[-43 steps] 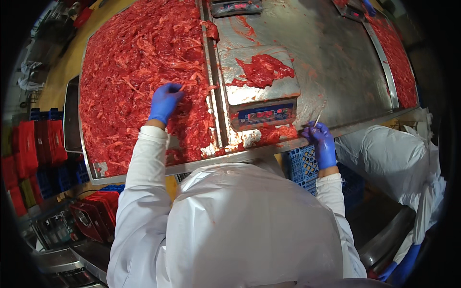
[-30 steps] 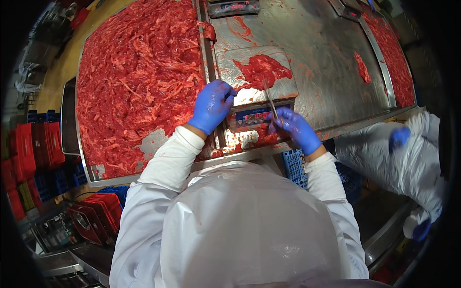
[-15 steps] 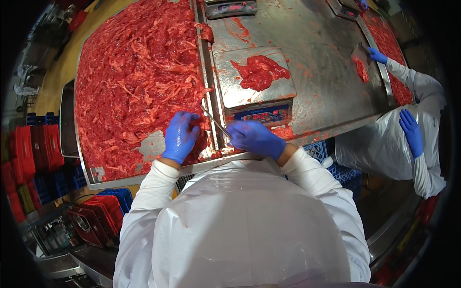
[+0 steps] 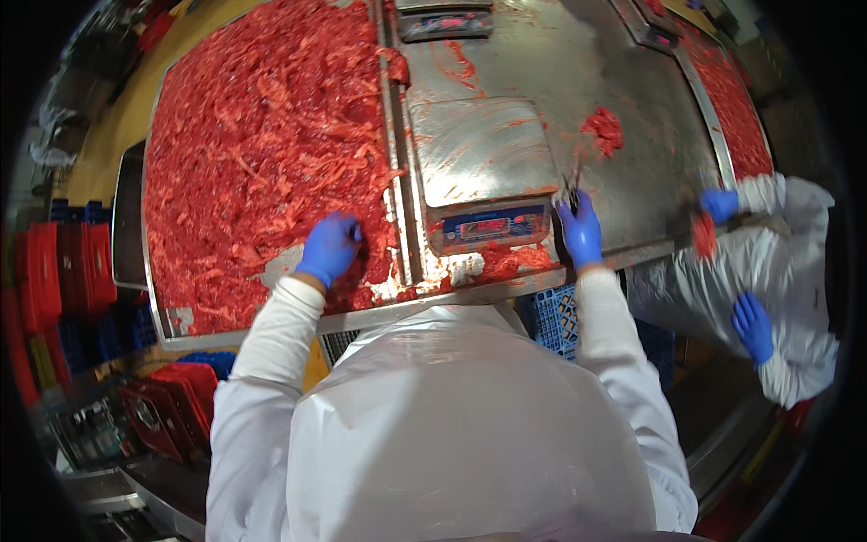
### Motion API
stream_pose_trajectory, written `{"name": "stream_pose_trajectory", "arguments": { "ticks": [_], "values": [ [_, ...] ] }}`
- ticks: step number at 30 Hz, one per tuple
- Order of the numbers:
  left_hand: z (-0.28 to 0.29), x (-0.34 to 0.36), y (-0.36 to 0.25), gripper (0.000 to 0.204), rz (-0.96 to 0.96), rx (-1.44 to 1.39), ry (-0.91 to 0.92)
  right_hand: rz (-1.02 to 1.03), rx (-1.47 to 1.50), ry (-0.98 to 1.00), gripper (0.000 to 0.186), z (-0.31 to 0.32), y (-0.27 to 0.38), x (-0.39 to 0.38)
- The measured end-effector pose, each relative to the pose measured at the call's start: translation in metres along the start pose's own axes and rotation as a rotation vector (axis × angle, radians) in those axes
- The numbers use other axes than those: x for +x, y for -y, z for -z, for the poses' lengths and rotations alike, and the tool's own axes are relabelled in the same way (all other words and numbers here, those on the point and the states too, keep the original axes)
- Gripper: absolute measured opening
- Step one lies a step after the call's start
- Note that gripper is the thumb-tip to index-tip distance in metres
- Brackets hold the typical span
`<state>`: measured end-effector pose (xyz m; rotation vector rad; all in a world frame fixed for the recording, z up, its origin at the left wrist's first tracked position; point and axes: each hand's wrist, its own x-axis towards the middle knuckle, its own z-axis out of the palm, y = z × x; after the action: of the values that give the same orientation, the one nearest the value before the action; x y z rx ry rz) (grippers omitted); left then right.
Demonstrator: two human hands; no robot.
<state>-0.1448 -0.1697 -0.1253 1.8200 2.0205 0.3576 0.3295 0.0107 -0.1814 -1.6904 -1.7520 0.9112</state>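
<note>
My right hand (image 4: 581,233), in a blue glove, is closed around a thin metal tool (image 4: 573,181) just right of the near scale (image 4: 483,149). The tool points away from me; blur hides its exact kind. Beyond its tip a lump of red meat (image 4: 603,132) is on or just over the steel table. The scale's platform carries only smears. My left hand (image 4: 330,248), also blue-gloved, is over the near part of a wide tray of raw meat (image 4: 271,117). Its fingers are curled in, and what they hold, if anything, is hidden.
A metal rim (image 4: 400,144) divides the meat tray from the steel table (image 4: 632,163). Meat scraps (image 4: 515,260) lie before the near scale; another scale (image 4: 444,23) stands farther off. At right, a co-worker's gloved hand (image 4: 720,204) is beside a red piece (image 4: 703,235). Blue crates (image 4: 555,321) stand below.
My right hand has swung right with the tool, past the scale. The meat lump has left the platform for its right side. My left hand's fingers have curled. The co-worker's hand came nearer.
</note>
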Motion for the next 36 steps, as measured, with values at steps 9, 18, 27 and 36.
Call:
{"name": "stream_pose_trajectory", "arguments": {
  "ticks": [9,18,27,36],
  "values": [
    [0.137,0.081,-0.129,0.012,-0.070,-0.540,0.081,-0.020,-0.183,-0.049,0.059,0.007,0.037,-0.079],
    [0.102,0.130,-0.174,0.048,-0.342,-0.690,0.122,-0.042,0.374,-0.232,0.034,-0.003,0.036,-0.064],
    [0.004,0.093,-0.052,0.049,-0.344,0.167,-0.206,0.092,0.111,0.629,0.041,-0.042,0.205,-0.065],
    [0.036,0.069,-0.096,0.032,-0.153,-0.092,-0.070,-0.035,0.670,0.889,0.022,-0.018,0.176,-0.091]
  ]
}}
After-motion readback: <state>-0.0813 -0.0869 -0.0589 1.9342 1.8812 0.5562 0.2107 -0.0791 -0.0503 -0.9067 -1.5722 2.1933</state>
